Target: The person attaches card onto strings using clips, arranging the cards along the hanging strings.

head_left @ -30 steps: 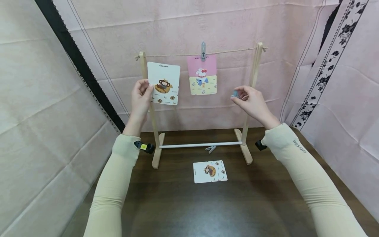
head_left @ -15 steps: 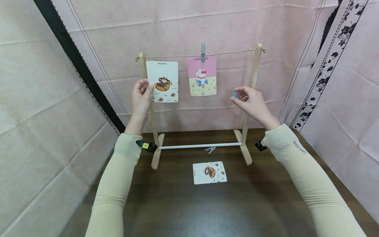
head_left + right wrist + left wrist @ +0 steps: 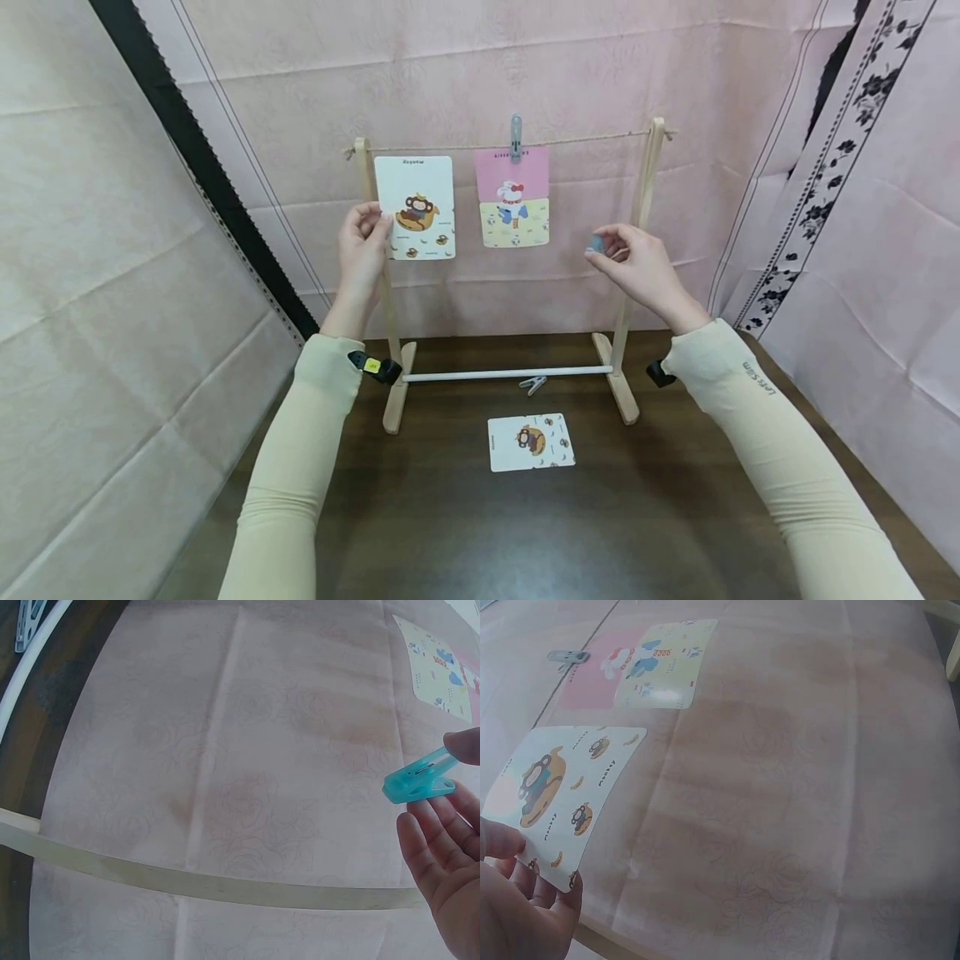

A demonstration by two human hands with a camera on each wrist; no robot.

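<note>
My left hand (image 3: 363,248) pinches the lower left edge of a white card with a monkey on a banana (image 3: 416,208); its top edge is near the string (image 3: 465,147) at the left post. In the left wrist view the thumb lies on the front of that card (image 3: 574,780). At the right post my right hand (image 3: 637,262) pinches a teal clothespin (image 3: 420,778) between thumb and fingers. Between the hands a pink and yellow card (image 3: 513,200) hangs from the string under a grey-blue clothespin (image 3: 516,139).
The wooden rack (image 3: 645,175) stands on a dark table (image 3: 450,525), with a white bar (image 3: 510,375) low across it. Near that bar lies another clothespin (image 3: 533,384). In front lies a second monkey card (image 3: 531,442). Pale cloth (image 3: 480,67) surrounds the back and sides.
The white card in my left hand has straightened and turned flatter to the view, its lower edge slightly higher. My right hand keeps its grip on the clothespin, almost still.
</note>
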